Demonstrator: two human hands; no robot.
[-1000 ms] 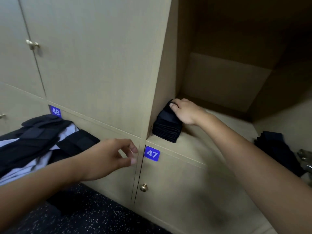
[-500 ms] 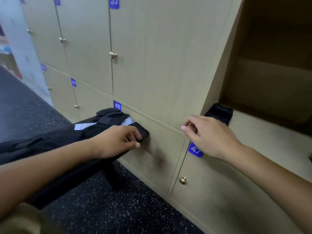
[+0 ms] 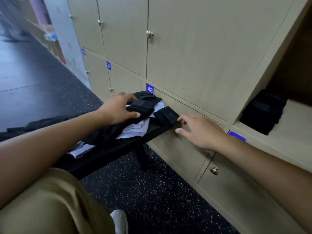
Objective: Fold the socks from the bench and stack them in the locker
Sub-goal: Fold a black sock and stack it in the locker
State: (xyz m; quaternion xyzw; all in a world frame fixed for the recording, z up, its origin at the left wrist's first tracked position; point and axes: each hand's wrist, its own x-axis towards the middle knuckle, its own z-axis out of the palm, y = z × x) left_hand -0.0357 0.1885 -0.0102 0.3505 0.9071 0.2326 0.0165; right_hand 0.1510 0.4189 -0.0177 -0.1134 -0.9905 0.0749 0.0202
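A heap of black and pale grey socks [image 3: 135, 127] lies on the black bench [image 3: 108, 154] against the lockers. My left hand [image 3: 118, 108] rests on top of the heap, thumb and fingers spread round a black sock [image 3: 143, 105]. My right hand [image 3: 200, 130] reaches in from the right, fingers straight, its fingertips touching a separate black sock [image 3: 166, 115] at the bench's end. A stack of folded black socks [image 3: 263, 112] sits at the front left corner of the open locker [image 3: 290, 132].
Shut locker doors with brass knobs and blue number tags 48 [image 3: 150, 89] and 49 [image 3: 108, 65] fill the wall behind the bench. Dark speckled floor [image 3: 152, 191] runs below. My khaki-clad knee [image 3: 47, 205] and a white shoe [image 3: 119, 222] are at the bottom left.
My right hand left the folded stack in the locker and came down left to the bench. My left hand moved onto the sock heap. The view swung left.
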